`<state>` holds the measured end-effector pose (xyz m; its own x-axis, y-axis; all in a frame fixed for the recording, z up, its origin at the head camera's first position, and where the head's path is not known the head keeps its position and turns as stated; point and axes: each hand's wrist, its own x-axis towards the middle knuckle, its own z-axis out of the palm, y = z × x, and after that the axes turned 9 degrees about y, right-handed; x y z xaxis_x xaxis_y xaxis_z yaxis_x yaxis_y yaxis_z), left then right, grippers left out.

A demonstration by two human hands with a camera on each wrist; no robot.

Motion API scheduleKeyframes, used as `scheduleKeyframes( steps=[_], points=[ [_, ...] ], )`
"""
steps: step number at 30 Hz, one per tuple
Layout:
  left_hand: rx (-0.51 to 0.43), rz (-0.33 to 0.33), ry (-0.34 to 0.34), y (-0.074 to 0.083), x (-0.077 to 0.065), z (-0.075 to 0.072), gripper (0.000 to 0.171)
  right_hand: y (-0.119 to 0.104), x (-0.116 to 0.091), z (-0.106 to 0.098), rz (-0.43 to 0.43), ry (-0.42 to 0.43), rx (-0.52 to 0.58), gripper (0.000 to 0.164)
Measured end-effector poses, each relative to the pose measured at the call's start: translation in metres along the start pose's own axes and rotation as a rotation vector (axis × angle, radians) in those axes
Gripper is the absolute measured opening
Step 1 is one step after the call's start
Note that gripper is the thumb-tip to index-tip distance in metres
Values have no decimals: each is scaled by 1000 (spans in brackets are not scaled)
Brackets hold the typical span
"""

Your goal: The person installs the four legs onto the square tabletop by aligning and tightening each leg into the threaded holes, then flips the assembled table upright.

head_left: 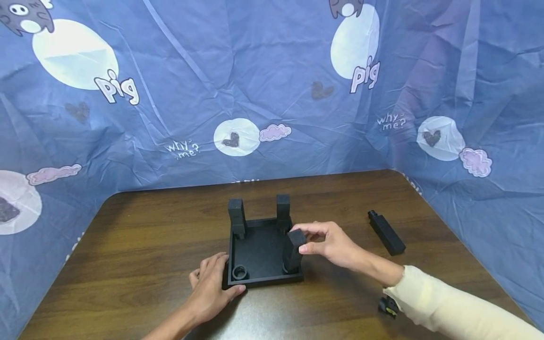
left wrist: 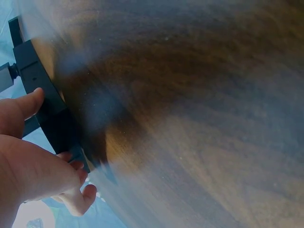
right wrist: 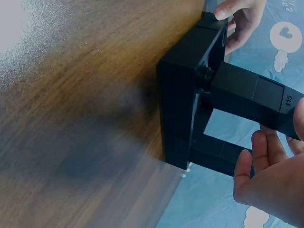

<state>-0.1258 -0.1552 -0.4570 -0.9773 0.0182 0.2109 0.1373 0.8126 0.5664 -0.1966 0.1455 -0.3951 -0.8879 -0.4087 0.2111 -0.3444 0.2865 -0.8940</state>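
Base: a black square base (head_left: 261,248) lies on the wooden table (head_left: 148,245), its raised rim upward, between the two hands.
Left hand: the left hand (head_left: 209,290) holds the base's front-left corner, thumb at the front edge and fingers along the left side; the left wrist view shows the thumb pressed on the outer wall, beside a small hole (left wrist: 34,79) that the head view does not reveal.
Right hand: the right hand (head_left: 333,243) pinches the held leg (head_left: 292,254) near its top, thumb and fingers parted only by the leg's thickness.
Held leg: it stands at the front-right corner; only the right wrist view shows its "115" marking (right wrist: 289,100) and the dark joint at its foot. How deeply it sits I cannot tell.
Other corners: the back-left leg (head_left: 236,215) and back-right leg (head_left: 283,208) stand upright; the round front-left socket (head_left: 240,272) lies exposed, plain only from the head.
Right of base: in the head view alone, a loose leg (head_left: 387,234) lies on its side, well apart, threaded end pointing away; a small black-and-yellow object (head_left: 387,307) lies beside the cream sleeve (head_left: 450,302).
Backdrop: blue printed cloth (head_left: 272,56).
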Motion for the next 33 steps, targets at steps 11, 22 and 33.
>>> scheduleKeyframes(
  steps=[11,22,33],
  points=[
    [-5,1,-1,0,-1,0,73,4,-6,10,-132,107,-121,41],
    [-9,8,2,-1,-1,1,73,2,-10,18,-385,150,-455,56],
    [-2,6,1,0,0,1,73,-11,3,-2,-290,-73,-295,49]
  ],
)
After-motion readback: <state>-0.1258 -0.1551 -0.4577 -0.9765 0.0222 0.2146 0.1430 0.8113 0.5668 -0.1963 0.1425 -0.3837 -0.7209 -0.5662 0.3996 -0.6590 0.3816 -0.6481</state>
